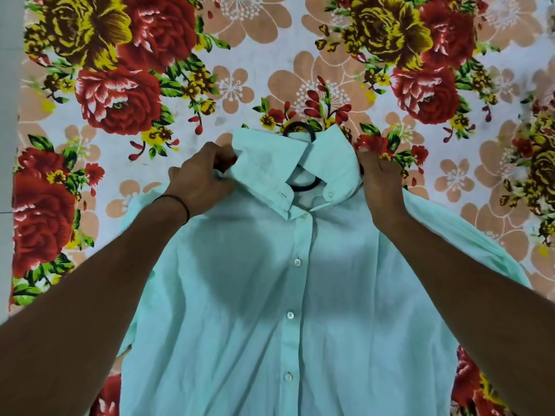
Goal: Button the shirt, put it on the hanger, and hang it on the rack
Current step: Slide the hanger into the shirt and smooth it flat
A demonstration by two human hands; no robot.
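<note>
Far left, I see strip of pale floor point(8, 121) along left edge of floral sheet point(120, 85); red and yellow roses on white cover rest of surface. Left hand point(198, 178), black band point(177, 202) on wrist, fingers curled, pinching shirt shoulder beside collar. Mint shirt point(270, 295) lies front up mid-sheet, placket buttoned, collar toward far edge. Black hanger point(292, 126) inside it, hook out above collar. Right hand point(381, 187) fingers curled over other shoulder, gripping fabric.
</note>
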